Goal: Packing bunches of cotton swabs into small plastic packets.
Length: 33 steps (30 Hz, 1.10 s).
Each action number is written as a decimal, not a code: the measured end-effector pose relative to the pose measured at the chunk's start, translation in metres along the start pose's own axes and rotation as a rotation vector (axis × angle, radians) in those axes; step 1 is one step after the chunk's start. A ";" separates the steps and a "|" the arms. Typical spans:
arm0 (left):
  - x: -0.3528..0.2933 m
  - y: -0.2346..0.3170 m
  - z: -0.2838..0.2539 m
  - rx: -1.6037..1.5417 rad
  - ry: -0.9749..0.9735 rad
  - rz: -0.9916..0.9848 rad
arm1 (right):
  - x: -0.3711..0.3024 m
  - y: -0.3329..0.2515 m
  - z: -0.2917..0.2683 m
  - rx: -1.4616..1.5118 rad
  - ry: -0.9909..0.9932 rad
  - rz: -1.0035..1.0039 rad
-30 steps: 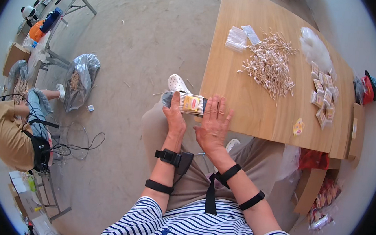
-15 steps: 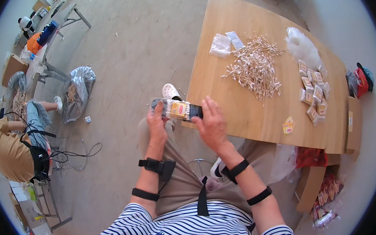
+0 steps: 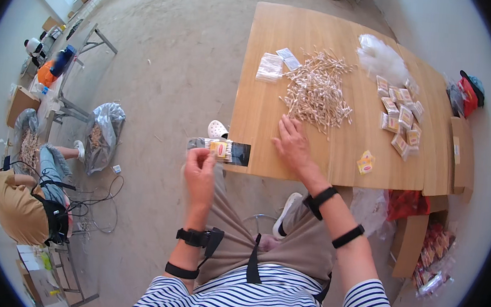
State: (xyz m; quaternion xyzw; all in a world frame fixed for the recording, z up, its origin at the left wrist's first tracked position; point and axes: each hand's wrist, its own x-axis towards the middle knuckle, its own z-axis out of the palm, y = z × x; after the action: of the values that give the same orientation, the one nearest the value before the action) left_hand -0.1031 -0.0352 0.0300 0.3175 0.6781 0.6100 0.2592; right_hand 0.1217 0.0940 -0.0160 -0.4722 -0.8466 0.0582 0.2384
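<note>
At the table's front left corner, a small pack of cotton swabs (image 3: 218, 149) with a yellow and red card lies along a dark strip-like holder (image 3: 241, 155). My left hand (image 3: 200, 170) is at the pack's left end, thumb and fingers pinched together on its clear plastic edge. The fingertips partly cover that end. My right hand (image 3: 293, 146) rests over the tabletop, fingers stretched out and holding nothing. Its fingertips are beside the near left edge of a heap of loose cotton swabs (image 3: 319, 90).
Flat clear bags (image 3: 270, 68) lie left of the heap. Filled packs (image 3: 399, 114), a plastic bag bundle (image 3: 383, 57) and yellow cards (image 3: 366, 162) are on the table's right. A cardboard box (image 3: 408, 241) stands below. Another person (image 3: 22, 199) sits at far left.
My right hand has left the pack's right end and moved right, onto the table by the heap. My left hand's fingers have closed into a pinch. The view has shifted slightly.
</note>
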 end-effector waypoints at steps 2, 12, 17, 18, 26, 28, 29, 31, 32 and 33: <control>-0.010 0.007 0.012 0.079 -0.211 -0.050 | -0.026 0.006 -0.020 0.082 -0.001 -0.066; -0.032 -0.002 0.077 0.553 -0.609 0.548 | -0.031 0.008 -0.057 0.127 0.167 0.209; -0.030 -0.003 0.083 0.709 -0.686 0.589 | -0.001 0.001 -0.033 -0.007 0.136 0.245; -0.030 -0.004 0.082 0.711 -0.695 0.594 | 0.001 0.005 -0.027 -0.036 0.073 0.247; -0.028 -0.007 0.079 0.679 -0.694 0.598 | 0.004 0.019 -0.029 -0.071 0.045 0.363; -0.029 -0.009 0.077 0.687 -0.680 0.599 | 0.009 0.001 -0.034 -0.052 0.035 0.326; -0.029 -0.009 0.076 0.688 -0.676 0.596 | 0.012 -0.011 -0.036 -0.066 0.040 0.322; -0.028 -0.007 0.078 0.682 -0.705 0.594 | 0.013 -0.016 -0.034 -0.089 0.050 0.323; -0.028 -0.006 0.078 0.679 -0.704 0.596 | 0.012 -0.012 -0.025 -0.080 0.039 0.336; -0.029 -0.005 0.078 0.672 -0.711 0.600 | 0.011 -0.010 -0.019 -0.071 0.026 0.347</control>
State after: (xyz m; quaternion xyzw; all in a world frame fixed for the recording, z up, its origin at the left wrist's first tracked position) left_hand -0.0270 -0.0051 0.0144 0.7465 0.5862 0.2637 0.1718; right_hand 0.1175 0.0952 0.0076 -0.6202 -0.7508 0.0626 0.2187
